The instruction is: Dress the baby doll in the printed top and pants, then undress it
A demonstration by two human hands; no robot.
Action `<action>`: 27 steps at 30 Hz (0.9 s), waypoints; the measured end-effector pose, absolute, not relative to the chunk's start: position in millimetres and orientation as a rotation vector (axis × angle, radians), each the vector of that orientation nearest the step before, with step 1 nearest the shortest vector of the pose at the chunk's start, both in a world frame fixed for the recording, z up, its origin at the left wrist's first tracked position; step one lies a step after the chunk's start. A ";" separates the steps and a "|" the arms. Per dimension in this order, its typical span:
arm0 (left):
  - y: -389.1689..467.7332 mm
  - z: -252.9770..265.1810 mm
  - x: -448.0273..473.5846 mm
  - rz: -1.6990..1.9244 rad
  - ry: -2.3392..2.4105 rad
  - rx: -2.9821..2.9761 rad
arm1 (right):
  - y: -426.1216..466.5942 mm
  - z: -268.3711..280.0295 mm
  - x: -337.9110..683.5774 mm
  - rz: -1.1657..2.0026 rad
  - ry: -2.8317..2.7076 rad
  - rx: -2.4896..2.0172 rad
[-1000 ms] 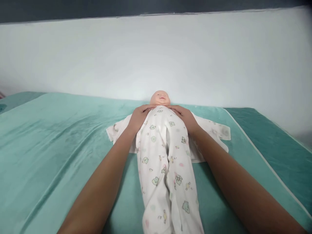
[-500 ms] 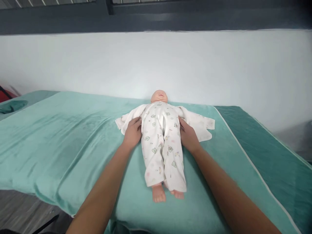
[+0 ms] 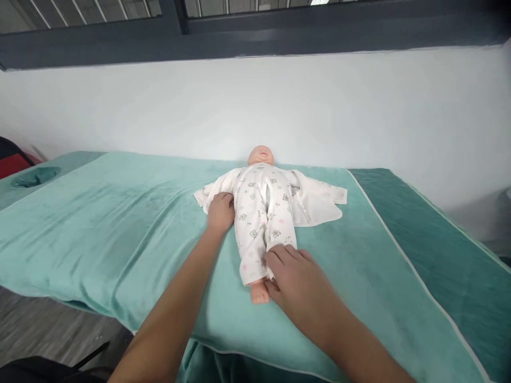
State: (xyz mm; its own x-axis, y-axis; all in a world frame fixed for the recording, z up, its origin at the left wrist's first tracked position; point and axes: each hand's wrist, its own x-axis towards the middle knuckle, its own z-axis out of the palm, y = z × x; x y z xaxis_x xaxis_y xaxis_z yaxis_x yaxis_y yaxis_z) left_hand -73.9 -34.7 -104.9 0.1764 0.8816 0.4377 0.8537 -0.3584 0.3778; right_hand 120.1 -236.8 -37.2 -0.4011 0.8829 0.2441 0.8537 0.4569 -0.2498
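Observation:
A baby doll point(image 3: 261, 155) lies on its back with its head toward the wall. White patterned trousers point(image 3: 250, 217) cover its legs and reach up close to its chin. Spread beneath is a white long-sleeved top point(image 3: 317, 205), its sleeves out to both sides. My left hand point(image 3: 221, 211) is closed at the left edge of the trousers near the waist, fingertips partly tucked out of sight. Lower down, my right hand point(image 3: 299, 279) grips the right trouser leg near its cuff, thumb underneath, hiding that foot. The doll's other foot point(image 3: 259, 292) is bare.
A light green sheet point(image 3: 131, 223) covers the bed, with a darker green strip point(image 3: 439, 250) along the right. Behind stands a white wall point(image 3: 255, 106) under a dark window frame point(image 3: 279, 34). A red and black item point(image 3: 14, 159) is at far left.
My right hand has moved from the trousers' waist side down to the right leg's cuff. The left hand stays by the waist. The view has tilted slightly.

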 end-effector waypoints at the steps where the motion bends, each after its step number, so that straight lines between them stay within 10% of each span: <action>1: -34.3 -105.0 -74.1 0.938 1.758 2.369 | -234.8 -40.5 115.7 0.045 -2.370 -1.491; 27: -27.9 -104.8 -74.0 0.957 1.879 2.246 | -242.8 -40.6 81.3 0.030 -2.460 -1.132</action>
